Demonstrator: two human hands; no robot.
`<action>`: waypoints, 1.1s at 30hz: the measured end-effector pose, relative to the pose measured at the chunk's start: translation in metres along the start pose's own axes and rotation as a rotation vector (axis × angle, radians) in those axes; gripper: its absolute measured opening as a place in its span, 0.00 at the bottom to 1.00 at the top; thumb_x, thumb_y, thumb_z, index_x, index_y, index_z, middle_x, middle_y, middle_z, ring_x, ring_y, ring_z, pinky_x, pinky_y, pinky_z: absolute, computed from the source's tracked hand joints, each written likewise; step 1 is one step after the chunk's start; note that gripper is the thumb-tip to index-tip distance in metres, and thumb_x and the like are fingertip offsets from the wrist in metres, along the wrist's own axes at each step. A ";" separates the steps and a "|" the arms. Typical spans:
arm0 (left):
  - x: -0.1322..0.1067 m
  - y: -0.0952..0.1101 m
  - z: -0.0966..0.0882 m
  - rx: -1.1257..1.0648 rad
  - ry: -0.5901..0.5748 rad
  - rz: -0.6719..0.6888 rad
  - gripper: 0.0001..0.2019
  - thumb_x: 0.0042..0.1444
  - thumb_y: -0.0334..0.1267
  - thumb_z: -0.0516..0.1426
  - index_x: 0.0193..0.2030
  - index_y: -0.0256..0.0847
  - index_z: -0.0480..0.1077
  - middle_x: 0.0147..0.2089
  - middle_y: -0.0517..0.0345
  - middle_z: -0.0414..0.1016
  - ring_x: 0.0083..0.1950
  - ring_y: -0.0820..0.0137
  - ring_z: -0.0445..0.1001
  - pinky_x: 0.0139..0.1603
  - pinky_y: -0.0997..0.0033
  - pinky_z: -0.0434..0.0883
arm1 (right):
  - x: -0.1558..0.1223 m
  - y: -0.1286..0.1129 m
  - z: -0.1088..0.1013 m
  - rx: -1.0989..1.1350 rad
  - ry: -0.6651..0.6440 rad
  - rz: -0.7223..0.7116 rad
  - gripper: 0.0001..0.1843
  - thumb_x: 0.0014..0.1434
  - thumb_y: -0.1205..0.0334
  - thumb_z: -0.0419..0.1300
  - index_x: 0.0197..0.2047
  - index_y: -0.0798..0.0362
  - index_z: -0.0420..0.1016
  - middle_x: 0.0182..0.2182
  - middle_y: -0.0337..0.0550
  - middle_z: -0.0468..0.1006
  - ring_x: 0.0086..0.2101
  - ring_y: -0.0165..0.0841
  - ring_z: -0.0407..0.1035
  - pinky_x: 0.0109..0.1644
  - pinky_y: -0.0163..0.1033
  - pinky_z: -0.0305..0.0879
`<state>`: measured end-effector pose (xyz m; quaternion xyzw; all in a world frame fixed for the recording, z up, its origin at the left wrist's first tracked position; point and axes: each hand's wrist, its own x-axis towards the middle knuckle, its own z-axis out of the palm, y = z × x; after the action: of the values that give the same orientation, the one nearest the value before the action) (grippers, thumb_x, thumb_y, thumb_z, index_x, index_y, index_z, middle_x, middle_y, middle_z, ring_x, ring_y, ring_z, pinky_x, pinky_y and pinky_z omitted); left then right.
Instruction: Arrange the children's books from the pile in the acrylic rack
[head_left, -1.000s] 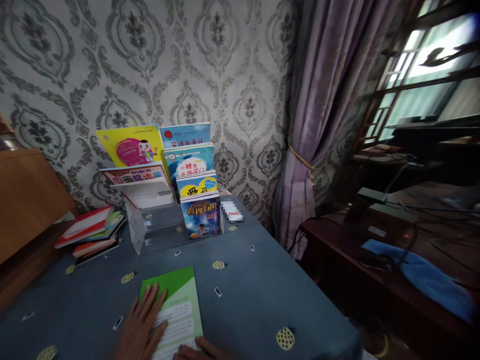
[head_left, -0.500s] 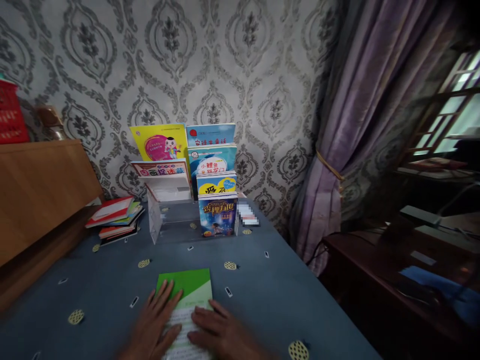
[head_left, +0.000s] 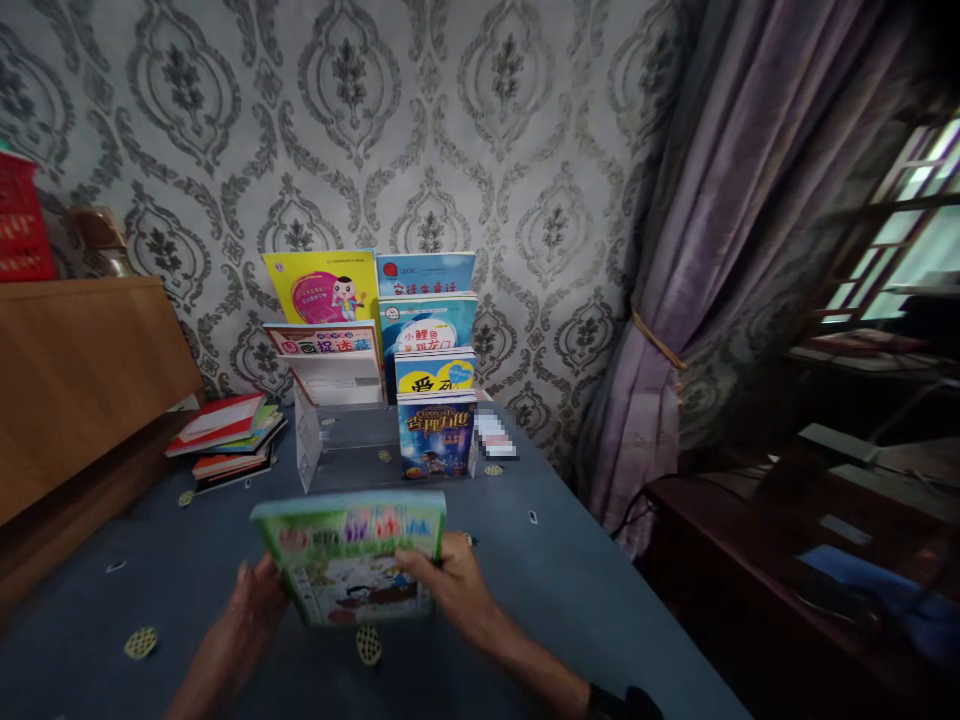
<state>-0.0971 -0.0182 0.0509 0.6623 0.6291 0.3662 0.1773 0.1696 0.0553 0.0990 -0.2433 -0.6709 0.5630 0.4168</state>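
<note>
Green-edged picture book (head_left: 356,585) is between the 2 hands, tilted, illustrated cover facing the wearer. Title lettering is motion-blurred. Can't tell if its bottom edge touches the bench (head_left: 585,610).

Right hand (head_left: 454,575): grasping the book's right edge, thumb laid on the cover, other fingers mostly hidden. Book sits at 9 o'clock from it, in contact. Dark sleeve at that wrist.

Left hand (head_left: 259,590): at the book's left edge, book at its 3 o'clock. Fingers run in behind the cover, thumb off it; can't tell if it's clamping or just supporting.

Clock from the held book, 12 = away from wearer:
- 12: clear book stand (head_left: 306,450), just beyond, 2 columns. Right column steps down 4 deep: light blue book (head_left: 427,270), teal book (head_left: 427,315), yellow-and-blue book (head_left: 435,373), dark blue book (head_left: 437,435) in front. Left column: yellow book (head_left: 322,285) with pink oval at the back, more books ahead of it.
- 10 to 11: loose stack of books (head_left: 225,435), red cover on top.
- 10: wooden cabinet (head_left: 90,370), red basket (head_left: 22,220) on it.
- 1 to 2: pixelated pale item (head_left: 493,435) beside the stand; purple curtain (head_left: 690,260) farther out.
- 3: blue cloth (head_left: 885,590).
</note>
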 end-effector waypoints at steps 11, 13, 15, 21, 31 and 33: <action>-0.004 -0.040 0.063 0.369 0.164 0.002 0.33 0.68 0.52 0.43 0.74 0.40 0.40 0.71 0.38 0.57 0.71 0.46 0.56 0.64 0.38 0.62 | -0.005 0.085 -0.003 -0.635 0.151 -0.033 0.32 0.56 0.64 0.59 0.64 0.54 0.64 0.61 0.55 0.68 0.61 0.49 0.60 0.66 0.58 0.56; -0.005 -0.057 0.071 0.502 0.144 0.067 0.32 0.68 0.50 0.44 0.74 0.41 0.43 0.70 0.39 0.58 0.71 0.48 0.56 0.66 0.39 0.60 | -0.011 0.098 -0.004 -0.796 0.068 -0.057 0.35 0.57 0.67 0.58 0.67 0.54 0.60 0.64 0.56 0.64 0.64 0.48 0.57 0.68 0.58 0.54; -0.004 -0.065 0.074 0.584 0.132 0.105 0.32 0.67 0.50 0.45 0.74 0.38 0.45 0.70 0.38 0.58 0.71 0.50 0.56 0.66 0.41 0.59 | -0.014 0.103 -0.004 -0.880 0.018 -0.081 0.34 0.58 0.68 0.58 0.67 0.55 0.60 0.65 0.57 0.62 0.64 0.48 0.57 0.67 0.57 0.56; 0.017 -0.060 0.068 0.675 0.081 0.099 0.33 0.66 0.54 0.44 0.71 0.33 0.55 0.70 0.37 0.58 0.72 0.52 0.55 0.67 0.45 0.59 | -0.015 0.102 -0.002 -0.922 0.013 -0.100 0.29 0.60 0.69 0.57 0.65 0.54 0.63 0.67 0.56 0.60 0.65 0.46 0.55 0.67 0.54 0.57; 0.059 -0.038 0.083 0.765 -0.082 0.163 0.34 0.67 0.57 0.43 0.70 0.34 0.57 0.71 0.41 0.55 0.73 0.52 0.51 0.69 0.45 0.54 | -0.017 0.098 -0.002 -0.879 0.040 -0.093 0.27 0.65 0.65 0.52 0.67 0.54 0.61 0.67 0.55 0.61 0.65 0.42 0.57 0.67 0.51 0.59; 0.066 -0.029 0.089 0.751 -0.112 0.196 0.34 0.67 0.58 0.42 0.71 0.36 0.55 0.72 0.42 0.55 0.73 0.53 0.51 0.70 0.45 0.54 | -0.017 0.094 -0.001 -0.867 0.045 -0.064 0.28 0.67 0.65 0.49 0.69 0.54 0.57 0.67 0.53 0.60 0.65 0.41 0.56 0.67 0.51 0.59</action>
<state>-0.0585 0.0694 -0.0114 0.7571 0.6423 0.0887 -0.0792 0.1663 0.0659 0.0043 -0.3873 -0.8431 0.2106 0.3079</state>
